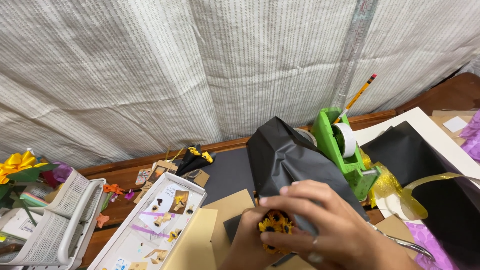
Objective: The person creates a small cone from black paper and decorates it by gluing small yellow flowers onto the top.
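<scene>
Both my hands meet at the bottom centre of the head view. My left hand (246, 243) grips a small bunch of yellow paper sunflowers (274, 225) from below. My right hand (330, 227) wraps over the top, its fingers pressing a sheet of black wrapping paper (285, 155) around the flowers. The black paper rises in a folded peak behind the bunch.
A green tape dispenser (344, 150) stands just right of the black paper, a pencil (357, 96) behind it. A white box of small craft pieces (155, 222) lies at left, next to white baskets (60, 220) with paper flowers. Brown card sheets (227, 212), gold ribbon (422, 187) and purple paper surround.
</scene>
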